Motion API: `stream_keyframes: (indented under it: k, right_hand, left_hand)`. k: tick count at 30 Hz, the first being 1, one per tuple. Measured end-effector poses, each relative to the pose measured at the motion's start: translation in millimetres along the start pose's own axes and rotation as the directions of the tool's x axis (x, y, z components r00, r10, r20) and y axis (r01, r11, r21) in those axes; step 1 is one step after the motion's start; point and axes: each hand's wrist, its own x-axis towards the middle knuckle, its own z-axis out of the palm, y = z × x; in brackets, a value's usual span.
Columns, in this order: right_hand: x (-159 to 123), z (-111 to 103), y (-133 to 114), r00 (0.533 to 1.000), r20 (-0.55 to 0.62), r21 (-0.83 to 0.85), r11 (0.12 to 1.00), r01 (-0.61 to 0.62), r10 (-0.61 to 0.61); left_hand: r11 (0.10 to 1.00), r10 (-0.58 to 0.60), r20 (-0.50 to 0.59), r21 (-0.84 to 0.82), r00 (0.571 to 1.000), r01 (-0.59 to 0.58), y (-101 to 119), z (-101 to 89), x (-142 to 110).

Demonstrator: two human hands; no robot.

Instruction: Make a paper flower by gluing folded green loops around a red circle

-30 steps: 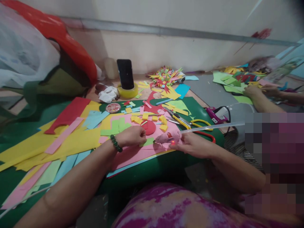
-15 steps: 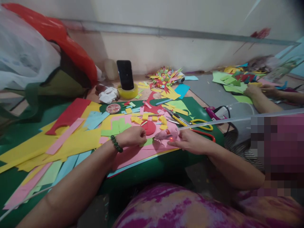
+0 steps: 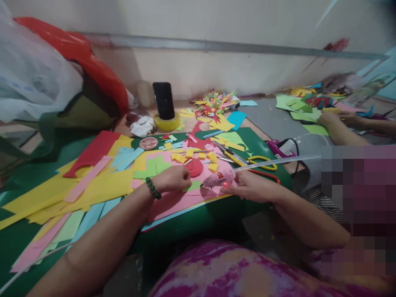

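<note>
My left hand [image 3: 173, 178], with a green bead bracelet at the wrist, is closed in a pinch at the left end of a small light-green paper piece [image 3: 194, 186] over the pink paper sheet [image 3: 173, 205]. In my right hand [image 3: 255, 186] is a pink hot glue gun [image 3: 220, 178] with a small red light lit. Its nozzle points left, close to the right end of the green piece; whether they touch I cannot tell. A long clear glue stick [image 3: 275, 161] extends from its back. Just beyond lie a red paper circle [image 3: 195, 168] and several yellow paper loops [image 3: 178, 157].
Yellow-handled scissors [image 3: 262, 162] and a cutter [image 3: 232, 153] lie beyond my right hand. A phone [image 3: 163, 101] leans upright on a yellow tape roll [image 3: 167, 123]. Paper strips cover the left side. Another person's hands [image 3: 331, 119] handle paper at the far right.
The view has shifted slightly. The glue gun's nozzle sits a little lower and still near the green paper piece; my left hand keeps its pinch.
</note>
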Motion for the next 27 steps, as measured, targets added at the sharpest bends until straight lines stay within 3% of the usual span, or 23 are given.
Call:
stream_keyframes:
  k: [3,7,9,11,13,15,17,19,23,27]
  right_hand:
    - [-11,-5,4,1.0,-0.011,0.054,0.998,0.017,-0.017]
    - [-28,-26,17,0.956,-0.291,0.15,0.986,0.07,-0.024]
    - [-28,-44,31,0.87,-0.492,0.131,0.99,0.052,0.019]
    - [-22,-62,49,0.735,-0.673,0.081,0.996,-0.04,0.084]
    - [-9,-78,68,0.629,-0.761,0.035,0.979,-0.203,0.157]
    - [6,-88,83,0.584,-0.772,0.01,0.924,-0.382,0.25]
    - [23,-92,93,0.589,-0.742,-0.011,0.872,-0.489,0.321]
    - [37,-92,99,0.614,-0.71,-0.029,0.856,-0.517,0.346]
    - [54,-89,107,0.663,-0.674,-0.065,0.867,-0.495,0.327]
    - [52,-87,114,0.705,-0.663,-0.117,0.895,-0.43,0.253]
  left_hand:
    - [1.0,-0.006,-0.005,-0.009,1.0,0.006,-1,0.8,1]
    - [0.999,0.037,-0.019,-0.027,0.999,-0.037,-4,-1.5,0]
    - [0.99,0.095,0.008,-0.102,0.995,-0.093,-5,-7.1,-3]
    - [0.963,0.153,0.05,-0.232,0.987,-0.138,-6,-15.5,-8]
    - [0.912,0.201,0.072,-0.378,0.977,-0.16,-4,-24.1,-14]
    - [0.839,0.227,0.033,-0.514,0.973,-0.178,-3,-29.6,-18]
    - [0.757,0.214,-0.05,-0.623,0.976,-0.198,-2,-30.4,-18]
    - [0.683,0.16,-0.13,-0.702,0.978,-0.205,-3,-27.2,-15]
    - [0.593,0.076,-0.192,-0.78,0.978,-0.199,-6,-18.3,-7]
    - [0.552,0.054,-0.205,-0.809,0.977,-0.2,-5,-13.9,-5]
